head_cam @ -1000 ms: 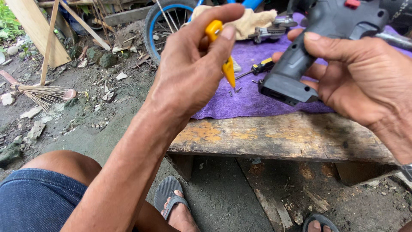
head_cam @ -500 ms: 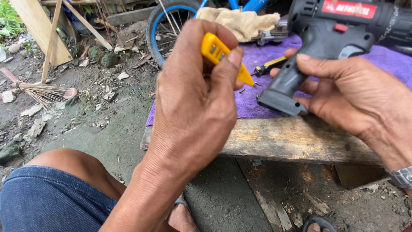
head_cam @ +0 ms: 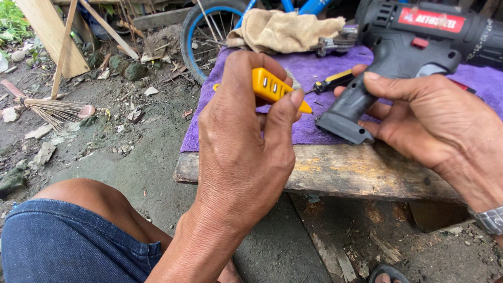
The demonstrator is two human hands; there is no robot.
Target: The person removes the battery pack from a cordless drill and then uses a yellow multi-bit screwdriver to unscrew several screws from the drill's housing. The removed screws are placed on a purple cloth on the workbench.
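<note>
A small yellow screwdriver (head_cam: pixel 270 86) sits just above the middle of the frame, pinched between the thumb and curled fingers of the left hand (head_cam: pixel 246 152). Its metal tip points to the right and slightly down, ending close to the foot of a cordless drill (head_cam: pixel 403 57) without clearly touching it. The left hand is closed around the tool, with its back turned to the camera, and the forearm runs down toward the lower middle of the frame.

The drill is dark grey with a red plate on its body and fills the upper right. The right hand (head_cam: pixel 435 120) wraps the drill's grip from the right side, fingers closed over the handle and the thumb laid across the front of it. The flat base of the handle hangs just over the front edge of a purple cloth (head_cam: pixel 325 71). A metal watch band shows on the right wrist at the right edge.

The purple cloth is spread over a worn wooden worktop (head_cam: pixel 346 173), whose bare front plank shows yellowish stains. On the cloth, between the two hands, lies a second screwdriver (head_cam: pixel 332 82) with a black and yellow handle. Behind it, near the top middle, a crumpled tan rag (head_cam: pixel 283 29) rests on the cloth beside a metal part too small to make out.

Beyond the worktop stands a blue bicycle wheel (head_cam: pixel 201 31). In the upper left a straw broom (head_cam: pixel 50 110) lies on the dirt ground among stones and wooden boards. A knee in blue denim shorts (head_cam: pixel 68 246) takes up the lower left.
</note>
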